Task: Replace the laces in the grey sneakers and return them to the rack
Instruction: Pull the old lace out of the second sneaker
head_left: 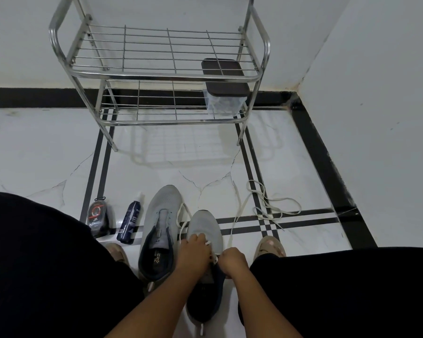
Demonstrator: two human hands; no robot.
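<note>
Two grey sneakers stand side by side on the floor between my knees. The left sneaker (163,215) has no lace and its tongue lies open. The right sneaker (206,225) carries a white lace (214,254) across its eyelets. My left hand (193,250) rests on that sneaker's throat, fingers pinched on the lace. My right hand (232,261) is closed around the lace at the sneaker's right side. A loose white lace (270,206) lies tangled on the floor to the right. The steel rack (161,74) stands ahead against the wall.
A clear box with a dark lid (224,91) sits at the right end of the rack's lower shelf. A shoe polish sponge (99,215) and a dark spray bottle (131,218) stand left of the sneakers. My feet (270,247) flank the shoes. A wall corner rises at right.
</note>
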